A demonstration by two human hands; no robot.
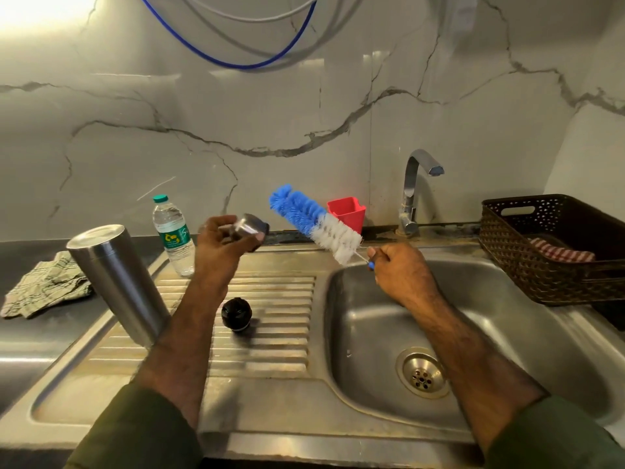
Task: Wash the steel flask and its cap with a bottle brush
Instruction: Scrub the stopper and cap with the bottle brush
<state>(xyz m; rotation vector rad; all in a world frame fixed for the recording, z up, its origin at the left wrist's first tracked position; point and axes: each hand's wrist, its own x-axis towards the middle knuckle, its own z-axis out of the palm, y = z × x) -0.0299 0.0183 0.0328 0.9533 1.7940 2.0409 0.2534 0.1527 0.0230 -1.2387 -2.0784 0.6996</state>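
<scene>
Near us, our left hand (223, 238) grips what looks like the cap (248, 228); our right hand (399, 269) pinches the brush (316, 223) above the sink's (338, 333) far edge, basin open below.

The only printing in sight is on the plastic water bottle (173, 231) standing at the back of the draining board: a green label with a yellow emblem and a pale letter that looks like an "S". The rest of its wording is too small and blurred to read. Nothing else carries legible text.
</scene>
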